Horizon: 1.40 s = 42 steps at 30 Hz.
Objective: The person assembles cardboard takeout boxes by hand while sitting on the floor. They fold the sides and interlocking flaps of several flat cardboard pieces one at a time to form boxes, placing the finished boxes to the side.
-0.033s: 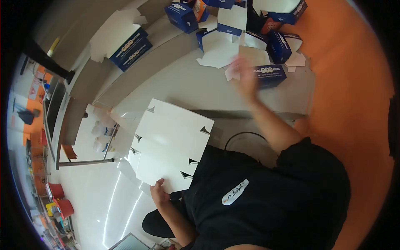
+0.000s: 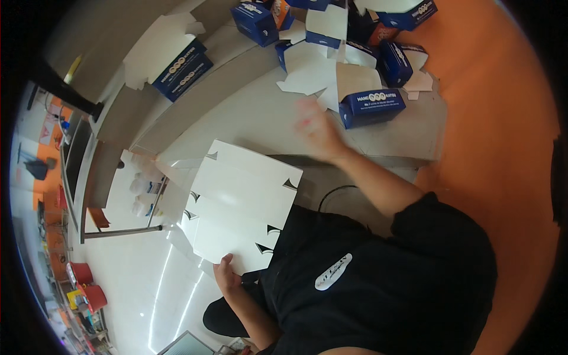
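Note:
My left hand (image 2: pixel 226 277) grips the lower edge of a flat white cardboard box blank (image 2: pixel 242 198), thumb on top. The blank has curved slots with dark showing through along two sides, and leans over my lap. It cannot be told whether it is one sheet or a stack. My right hand (image 2: pixel 316 131) is held over the pale ledge (image 2: pixel 236 112), smeared by motion, so its fingers are unclear. Just right of that hand stands a folded blue box (image 2: pixel 374 107) with its white lid raised. The two are apart.
More folded blue boxes crowd the back of the ledge, among them an open one (image 2: pixel 326 26) and a tilted one (image 2: pixel 395 64). Two blue boxes (image 2: pixel 184 70) with a raised white lid sit on the left step. An orange wall (image 2: pixel 491 118) rises at right; a metal-legged rack (image 2: pixel 121 232) stands left.
My right hand has moved left and a little nearer, away from the front blue box, whose printed side now shows more fully. The left hand and blank stay put.

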### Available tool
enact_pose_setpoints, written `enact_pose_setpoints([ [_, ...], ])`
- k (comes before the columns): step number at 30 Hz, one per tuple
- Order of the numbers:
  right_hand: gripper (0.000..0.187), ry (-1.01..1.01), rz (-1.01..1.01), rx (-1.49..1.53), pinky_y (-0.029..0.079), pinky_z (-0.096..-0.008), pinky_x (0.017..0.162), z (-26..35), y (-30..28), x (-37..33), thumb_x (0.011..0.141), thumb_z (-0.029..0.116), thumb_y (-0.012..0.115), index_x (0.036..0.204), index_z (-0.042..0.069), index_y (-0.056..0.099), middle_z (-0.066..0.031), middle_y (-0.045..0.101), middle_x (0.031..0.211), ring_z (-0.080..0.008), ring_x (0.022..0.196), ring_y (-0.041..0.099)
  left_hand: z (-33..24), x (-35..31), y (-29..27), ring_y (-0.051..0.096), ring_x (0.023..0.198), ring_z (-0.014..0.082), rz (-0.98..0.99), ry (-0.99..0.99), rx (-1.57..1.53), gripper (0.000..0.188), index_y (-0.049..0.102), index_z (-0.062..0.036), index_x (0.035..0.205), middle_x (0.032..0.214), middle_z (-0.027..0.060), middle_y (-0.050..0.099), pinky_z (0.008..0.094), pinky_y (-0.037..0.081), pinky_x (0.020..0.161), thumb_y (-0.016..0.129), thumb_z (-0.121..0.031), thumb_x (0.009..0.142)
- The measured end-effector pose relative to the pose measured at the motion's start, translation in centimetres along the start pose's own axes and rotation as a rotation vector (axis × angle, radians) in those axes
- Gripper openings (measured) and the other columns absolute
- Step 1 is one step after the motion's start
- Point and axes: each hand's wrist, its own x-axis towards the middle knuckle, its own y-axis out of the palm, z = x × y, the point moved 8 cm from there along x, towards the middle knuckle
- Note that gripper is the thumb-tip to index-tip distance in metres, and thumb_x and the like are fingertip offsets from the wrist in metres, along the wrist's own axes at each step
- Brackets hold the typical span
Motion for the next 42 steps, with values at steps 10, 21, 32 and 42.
enact_pose_setpoints([
  [10, 0.077, 0.454, 0.843, -0.281, 0.046, -0.0386, 0.103, -6.2, 14.3, -1.7, 0.089, 0.047, 0.073, 0.137, -0.008, 0.049, -0.0245, 0.061, 0.130, -0.0338, 0.122, 0.059, -1.2, -0.5, 1.1, 0.062, 0.109, 0.0328, -0.010, 0.112, -0.004, 0.059, 0.047, 0.0052, 0.136, 0.122, 0.0176, 0.059, 0.0441, 0.053, 0.094, 0.057, -0.001, 0.078],
  [21, 0.053, -0.098, 0.153, 0.276, 0.049, -0.0339, 0.096, 1.0, 4.4, 9.1, 0.095, 0.014, 0.068, 0.139, -0.002, 0.041, -0.0161, 0.062, 0.125, -0.0213, 0.116, 0.062, -22.9, 4.1, 13.4, 0.064, 0.084, 0.0155, 0.068, 0.775, 0.590, 0.028, 0.065, 0.0035, 0.106, 0.097, 0.0073, 0.068, 0.0293, 0.053, 0.075, 0.073, -0.005, 0.081],
  [32, 0.038, 0.014, -0.031, 0.163, 0.050, -0.0336, 0.093, -7.8, 0.6, 6.7, 0.099, 0.017, 0.066, 0.129, 0.001, 0.049, -0.0092, 0.066, 0.117, -0.0174, 0.105, 0.063, -17.7, 14.2, 19.7, 0.065, 0.093, 0.0187, 0.215, 0.720, 0.466, 0.053, 0.063, 0.0023, 0.116, 0.103, 0.0079, 0.070, 0.0322, 0.054, 0.083, 0.088, -0.027, 0.080],
  [42, 0.041, 0.007, -0.027, 0.323, 0.047, -0.0307, 0.097, -9.8, 0.2, 7.3, 0.097, 0.020, 0.070, 0.128, 0.001, 0.051, -0.0068, 0.065, 0.116, -0.0146, 0.108, 0.061, -18.7, 14.4, 21.7, 0.066, 0.102, 0.0199, 0.208, 0.700, 0.544, 0.059, 0.058, 0.0029, 0.122, 0.110, 0.0104, 0.069, 0.0340, 0.055, 0.088, 0.087, -0.029, 0.082],
])
